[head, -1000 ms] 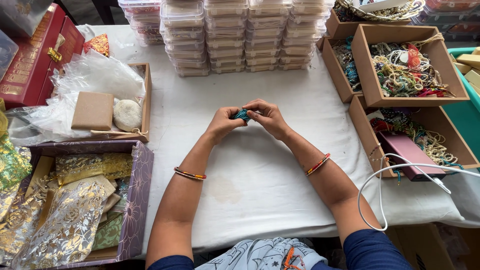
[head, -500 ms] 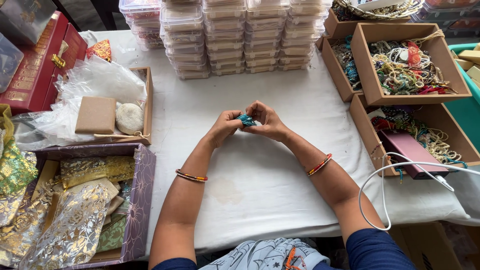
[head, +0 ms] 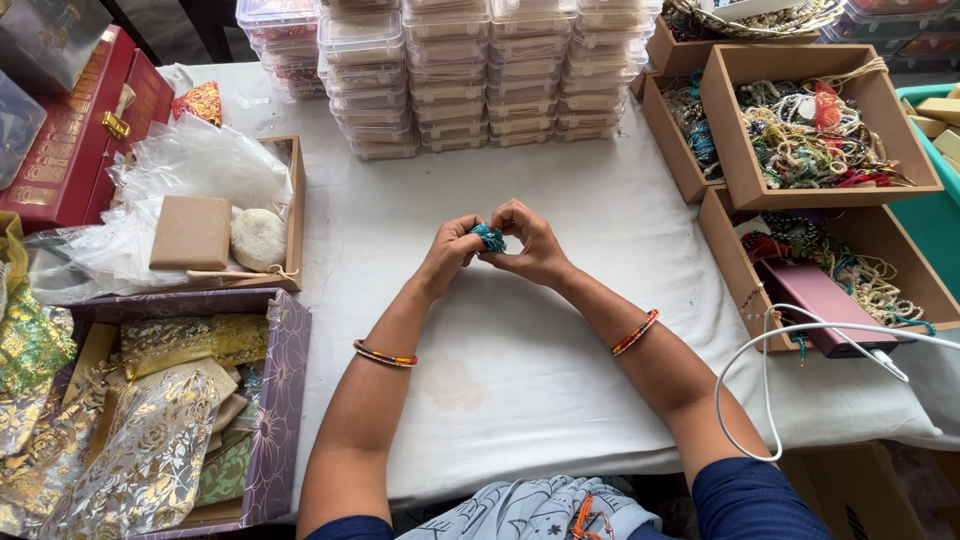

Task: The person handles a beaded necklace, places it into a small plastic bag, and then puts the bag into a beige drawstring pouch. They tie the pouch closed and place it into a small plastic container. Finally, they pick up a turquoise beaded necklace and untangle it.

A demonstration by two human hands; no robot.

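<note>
We pinch the small teal beaded bundle (head: 489,237) between both sets of fingertips, left hand (head: 450,252) and right hand (head: 530,245) curled shut around it, above the middle of the white table (head: 520,350). To do this well, we judge it best to keep the strands gathered tight and low over the cloth, so that nothing slips loose.

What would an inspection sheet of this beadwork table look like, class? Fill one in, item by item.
Surface: table under a white cloth, bare in the middle.
Job's things: small teal bead bundle pinched between both hands.
Clutter: stacked clear boxes; bead trays on the right; gold pouches in a purple box; red case.
Hands: left hand and right hand meet on the bundle.
Cables: white cable loops off the right edge.
Surroundings: green bin at the right.
</note>
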